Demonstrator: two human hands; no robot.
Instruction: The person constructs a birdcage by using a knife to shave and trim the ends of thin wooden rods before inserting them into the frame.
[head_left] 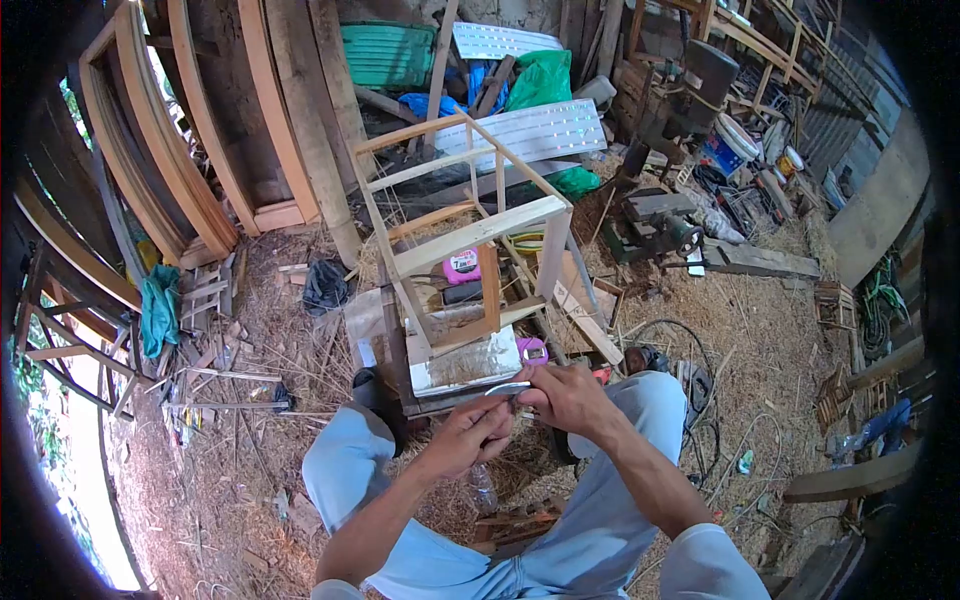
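Observation:
My left hand (468,436) and my right hand (572,400) meet above my knees, both closed on a small, shiny metal piece (508,388). Its exact kind is too small to make out. Just beyond my hands, a pale wooden frame (480,236) stands on a low bench with a worn white block (465,366). A pink tape measure (532,351) lies close to my right hand. Inside the frame sits a pink container (462,266).
Wood shavings cover the ground (240,480). Wooden door frames (160,130) lean at the upper left. A vise-like metal tool (660,232) stands at the right, near a thick plank (755,259). A black cable (700,350) curves beside my right knee.

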